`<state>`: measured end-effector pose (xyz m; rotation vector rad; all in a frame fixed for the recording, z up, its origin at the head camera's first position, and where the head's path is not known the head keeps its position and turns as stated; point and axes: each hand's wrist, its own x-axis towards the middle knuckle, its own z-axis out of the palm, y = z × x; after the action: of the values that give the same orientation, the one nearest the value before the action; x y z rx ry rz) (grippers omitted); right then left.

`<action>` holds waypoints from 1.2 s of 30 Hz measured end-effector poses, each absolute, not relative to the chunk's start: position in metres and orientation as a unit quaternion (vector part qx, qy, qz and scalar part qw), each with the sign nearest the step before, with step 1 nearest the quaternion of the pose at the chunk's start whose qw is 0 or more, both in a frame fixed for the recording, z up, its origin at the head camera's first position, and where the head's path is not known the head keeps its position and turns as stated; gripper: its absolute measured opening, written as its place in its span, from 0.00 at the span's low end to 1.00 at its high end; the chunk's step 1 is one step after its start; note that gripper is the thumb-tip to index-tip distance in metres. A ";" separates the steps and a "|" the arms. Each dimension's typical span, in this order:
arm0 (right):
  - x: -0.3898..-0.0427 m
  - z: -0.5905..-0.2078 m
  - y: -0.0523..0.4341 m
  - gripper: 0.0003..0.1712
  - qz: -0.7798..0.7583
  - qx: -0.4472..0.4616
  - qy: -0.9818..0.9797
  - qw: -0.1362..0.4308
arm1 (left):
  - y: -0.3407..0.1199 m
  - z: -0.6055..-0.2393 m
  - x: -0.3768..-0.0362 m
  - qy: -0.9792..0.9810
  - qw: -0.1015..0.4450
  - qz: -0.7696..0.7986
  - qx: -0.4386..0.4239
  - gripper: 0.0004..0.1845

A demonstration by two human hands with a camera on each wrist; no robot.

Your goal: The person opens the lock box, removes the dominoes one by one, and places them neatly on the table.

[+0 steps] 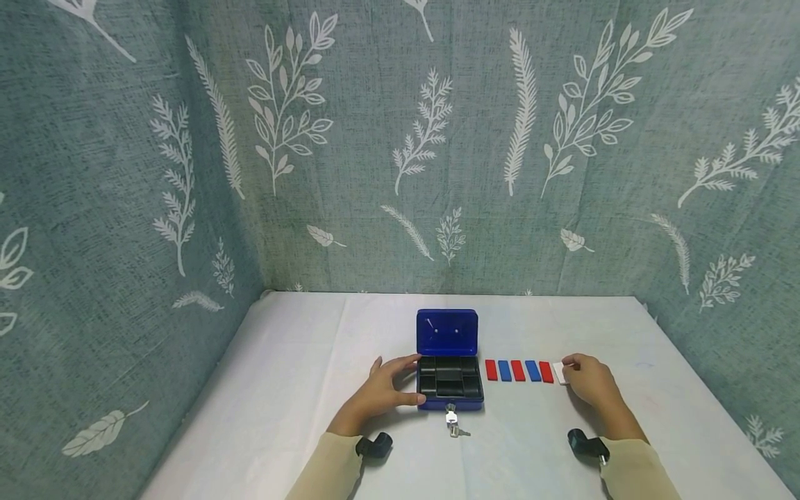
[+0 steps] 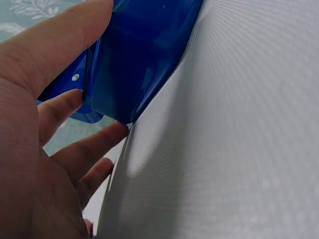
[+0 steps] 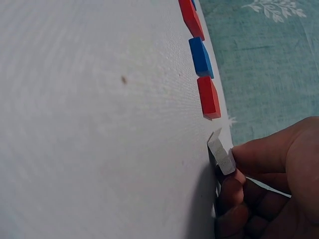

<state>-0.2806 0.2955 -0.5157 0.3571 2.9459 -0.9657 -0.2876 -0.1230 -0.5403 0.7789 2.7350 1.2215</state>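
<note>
A blue cash box (image 1: 431,405) stands on the white table with its lid (image 1: 447,333) raised and a black compartment tray (image 1: 449,376) inside. My left hand (image 1: 378,394) holds the box by its left side, thumb at the front corner and index finger near the back one. In the left wrist view the thumb lies along the blue wall (image 2: 144,55). Between thumb and fingers, my right hand (image 1: 590,382) pinches a white block (image 3: 222,155), which looks tilted in the right wrist view. It is at the right end of a row of red and blue blocks (image 1: 546,372).
Keys (image 1: 452,419) hang from the lock at the front of the box. The row of blocks runs rightward from the box, red and blue alternating. Patterned green cloth (image 1: 387,139) rises behind the table and along its sides.
</note>
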 end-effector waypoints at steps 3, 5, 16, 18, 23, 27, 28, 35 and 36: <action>-0.281 -0.517 0.295 0.19 -0.308 0.120 0.944 0.012 | -0.123 -0.540 -0.287 0.884 0.024 0.392 0.252 0.46; -0.281 -0.517 0.295 0.19 -0.307 0.122 0.944 0.013 | -0.123 -0.539 -0.287 0.884 0.022 0.392 0.253 0.45; -0.282 -0.517 0.294 0.23 -0.294 0.122 0.948 0.020 | -0.124 -0.536 -0.285 0.884 0.025 0.392 0.253 0.45; -0.282 -0.516 0.293 0.25 -0.294 0.124 0.947 0.026 | -0.125 -0.537 -0.286 0.886 0.026 0.390 0.251 0.45; -0.282 -0.515 0.290 0.25 -0.289 0.126 0.948 0.026 | -0.126 -0.539 -0.287 0.883 0.022 0.395 0.252 0.46; -0.283 -0.514 0.288 0.25 -0.285 0.126 0.950 0.024 | -0.126 -0.540 -0.286 0.881 0.020 0.399 0.253 0.46; -0.283 -0.513 0.288 0.25 -0.285 0.126 0.950 0.024 | -0.126 -0.540 -0.286 0.881 0.020 0.399 0.253 0.46; -0.281 -0.513 0.292 0.26 -0.288 0.122 0.950 0.027 | -0.124 -0.541 -0.287 0.880 0.019 0.399 0.256 0.46; -0.280 -0.514 0.293 0.27 -0.289 0.121 0.949 0.026 | -0.123 -0.542 -0.287 0.880 0.019 0.398 0.257 0.46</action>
<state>-0.2804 0.2933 -0.5137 0.3737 2.9341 -0.8925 -0.2871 -0.1229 -0.5418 0.7982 2.7333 1.2369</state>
